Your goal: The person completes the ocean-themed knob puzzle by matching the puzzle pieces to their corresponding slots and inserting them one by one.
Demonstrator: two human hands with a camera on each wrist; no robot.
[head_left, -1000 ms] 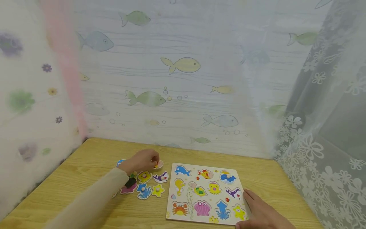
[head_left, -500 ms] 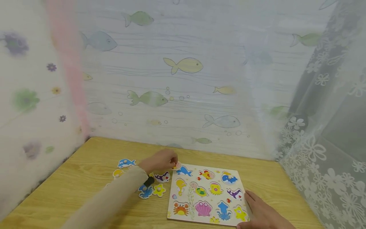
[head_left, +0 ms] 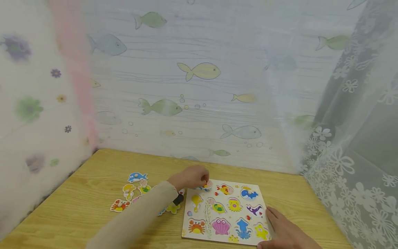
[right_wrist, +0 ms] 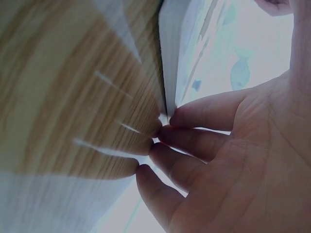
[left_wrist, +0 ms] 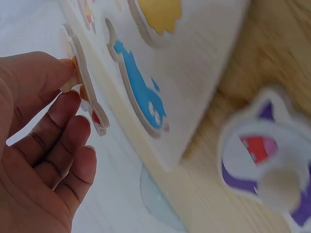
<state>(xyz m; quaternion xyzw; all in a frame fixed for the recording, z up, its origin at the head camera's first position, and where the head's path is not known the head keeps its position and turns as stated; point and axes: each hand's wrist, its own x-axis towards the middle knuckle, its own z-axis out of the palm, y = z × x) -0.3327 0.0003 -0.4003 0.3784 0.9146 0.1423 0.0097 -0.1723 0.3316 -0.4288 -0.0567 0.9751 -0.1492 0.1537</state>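
My left hand [head_left: 191,176] pinches a fish puzzle piece [head_left: 209,185] between thumb and fingers. The piece hangs over the far left corner of the wooden puzzle board [head_left: 228,217], overlapping the blue dolphin recess there. In the left wrist view the fish piece [left_wrist: 87,85] is seen edge-on, apart from the blue dolphin recess [left_wrist: 138,87]. At the board's near right corner rests my right hand [head_left: 284,230], its fingers along the right edge and its thumb by the corner. Fingertips of the right hand [right_wrist: 214,155] touch the board's side at the table in the right wrist view.
Left of the board lie several loose pieces: a blue dolphin [head_left: 136,177], a turtle [head_left: 144,187], a seahorse [head_left: 128,191], a crab [head_left: 120,205] and a starfish [head_left: 173,208]. My left forearm hides others. A blue whale piece [head_left: 249,194] sits in the board's far right recess.
My left hand has carried the fish piece rightward from the loose pieces to above the board's far left corner. My right hand stays at the board's edge.
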